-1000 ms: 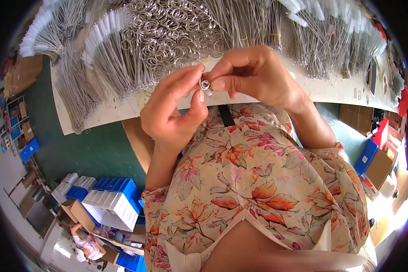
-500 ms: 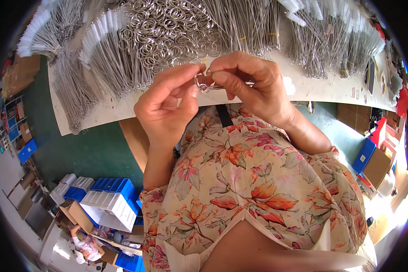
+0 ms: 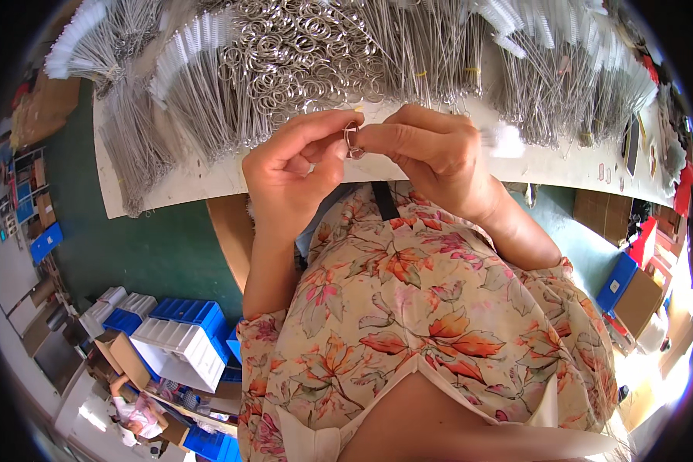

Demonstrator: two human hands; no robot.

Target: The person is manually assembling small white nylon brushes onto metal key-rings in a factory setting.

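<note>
Between the thumb and forefinger of my left hand [image 3: 291,171] is a metal split ring [image 3: 349,138], held upright. My right hand [image 3: 448,158] is closed right beside it, with thumb and forefinger against the ring's right side. White, blurred bristles of a wire brush [image 3: 504,143] stick out past the right hand, which appears to grip the brush's stem; the fingers hide most of the stem. Whether the stem's looped end is on the ring or only beside it, I cannot tell. Both hands are above the table's near edge.
A pile of loose metal rings [image 3: 308,58] lies on the white table [image 3: 547,165]. Wire brushes with white bristles [image 3: 189,92] are heaped on the left, more brushes [image 3: 566,85] on the right. Blue and white bins [image 3: 181,346] stand at lower left, near another person [image 3: 140,416].
My right fingers have moved in over the ring's right side, covering the wire that showed there. The white bristles now stick out farther right of my hand. The view has shifted slightly.
</note>
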